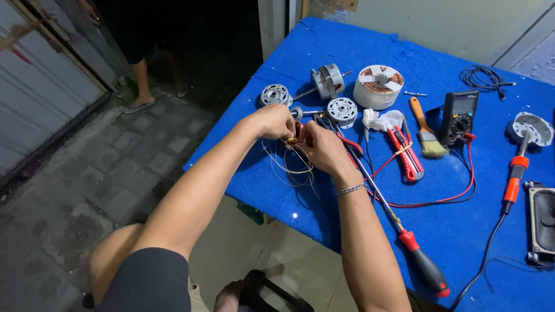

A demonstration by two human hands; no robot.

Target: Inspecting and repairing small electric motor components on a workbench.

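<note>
Near the left edge of the fuzzy blue table, the left hand and right hand pinched a small coppery coil. Thin pale wires looped beneath. A round white winding sat near the far edge.

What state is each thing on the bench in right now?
Left hand: pinching the thin wires.
Right hand: pinching the same wires.
Wires: loose loops hanging under the hands.
Coil: lying flat, out of its motor.
Meter: lying flat, red lead attached.
Screwdriver: lying untouched.
Brush: lying untouched.
</note>
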